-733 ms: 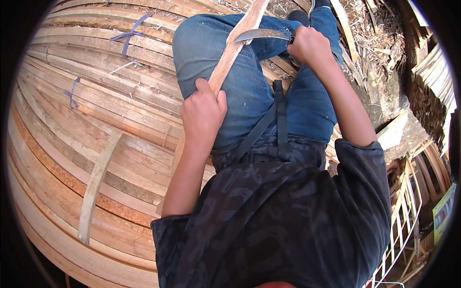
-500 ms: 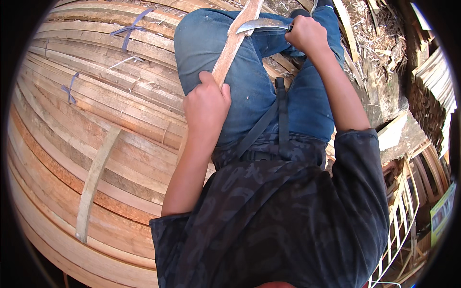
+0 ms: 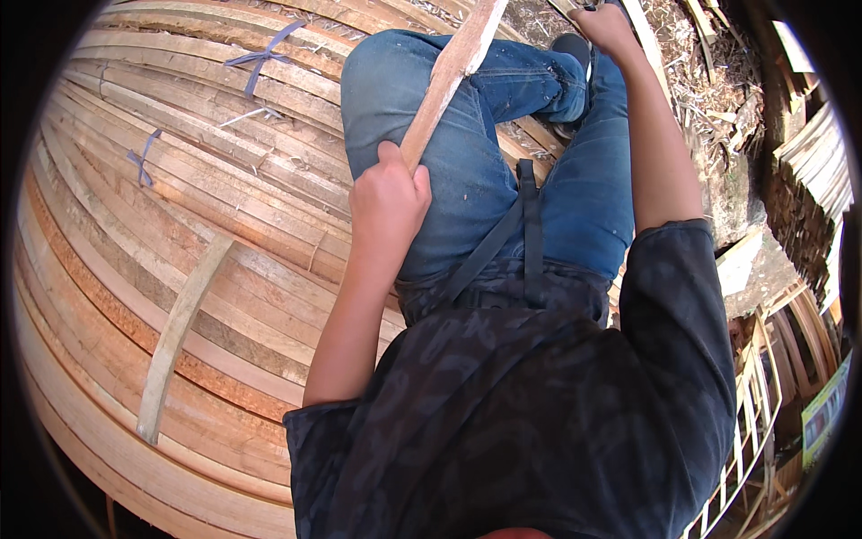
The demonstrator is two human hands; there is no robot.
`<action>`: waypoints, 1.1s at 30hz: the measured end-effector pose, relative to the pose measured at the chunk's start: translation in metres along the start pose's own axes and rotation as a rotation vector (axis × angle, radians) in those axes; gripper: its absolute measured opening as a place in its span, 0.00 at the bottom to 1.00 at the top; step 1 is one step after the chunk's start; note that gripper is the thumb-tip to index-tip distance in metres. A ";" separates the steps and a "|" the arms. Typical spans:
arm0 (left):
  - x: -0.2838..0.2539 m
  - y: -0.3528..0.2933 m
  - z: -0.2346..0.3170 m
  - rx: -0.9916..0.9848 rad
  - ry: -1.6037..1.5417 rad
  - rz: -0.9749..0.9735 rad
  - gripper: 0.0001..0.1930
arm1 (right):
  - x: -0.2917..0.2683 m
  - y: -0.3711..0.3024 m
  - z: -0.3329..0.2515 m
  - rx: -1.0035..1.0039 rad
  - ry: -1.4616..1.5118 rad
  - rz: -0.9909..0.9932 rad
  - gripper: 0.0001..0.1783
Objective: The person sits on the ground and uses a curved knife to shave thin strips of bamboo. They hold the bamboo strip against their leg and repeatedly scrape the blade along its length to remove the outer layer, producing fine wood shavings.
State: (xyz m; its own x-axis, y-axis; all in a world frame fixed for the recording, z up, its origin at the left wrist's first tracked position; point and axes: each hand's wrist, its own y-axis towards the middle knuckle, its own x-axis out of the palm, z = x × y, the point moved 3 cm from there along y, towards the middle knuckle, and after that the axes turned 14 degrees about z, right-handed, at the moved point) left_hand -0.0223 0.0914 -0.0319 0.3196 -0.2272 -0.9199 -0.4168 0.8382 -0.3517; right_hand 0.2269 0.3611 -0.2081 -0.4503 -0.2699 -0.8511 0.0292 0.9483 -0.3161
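My left hand point(image 3: 389, 199) is closed round the lower end of a long, pale wooden piece point(image 3: 440, 94). This piece slants up across my left thigh and runs out of the picture at the top; its right edge looks freshly cut and lighter. High at the upper edge, my right hand point(image 3: 608, 29) is closed on the handle of a curved knife point(image 3: 563, 7). Only a small part of the knife shows there, and most of its blade is cut off by the picture's edge. Knife and hand are apart from the part of the wood in view.
Stacked wooden slats point(image 3: 224, 296) fill the left side, some tied with purple strips point(image 3: 260, 58). A short loose batten point(image 3: 184, 337) lies across them. Wood shavings point(image 3: 718, 85) cover the ground at upper right. More cut wood point(image 3: 817, 162) is piled at the far right.
My right hand has moved up and away with the knife, whose blade lay against the wood before. My left hand keeps its hold on the wooden piece in nearly the same place.
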 end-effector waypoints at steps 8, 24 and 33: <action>0.000 -0.003 -0.003 0.061 -0.011 0.026 0.14 | 0.019 -0.150 -0.049 0.061 0.492 -0.223 0.22; -0.003 -0.008 0.004 0.056 0.060 0.061 0.13 | -0.068 0.037 0.008 -0.087 -0.539 0.293 0.18; -0.001 0.014 -0.045 -0.207 -0.736 -0.243 0.11 | -0.082 0.013 0.072 0.330 0.206 0.101 0.20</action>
State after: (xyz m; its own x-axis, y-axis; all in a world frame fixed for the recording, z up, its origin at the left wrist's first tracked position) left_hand -0.0668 0.0808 -0.0441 0.8711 0.0543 -0.4881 -0.3894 0.6820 -0.6190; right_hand 0.3287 0.3836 -0.1729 -0.5992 -0.1069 -0.7934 0.3528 0.8544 -0.3815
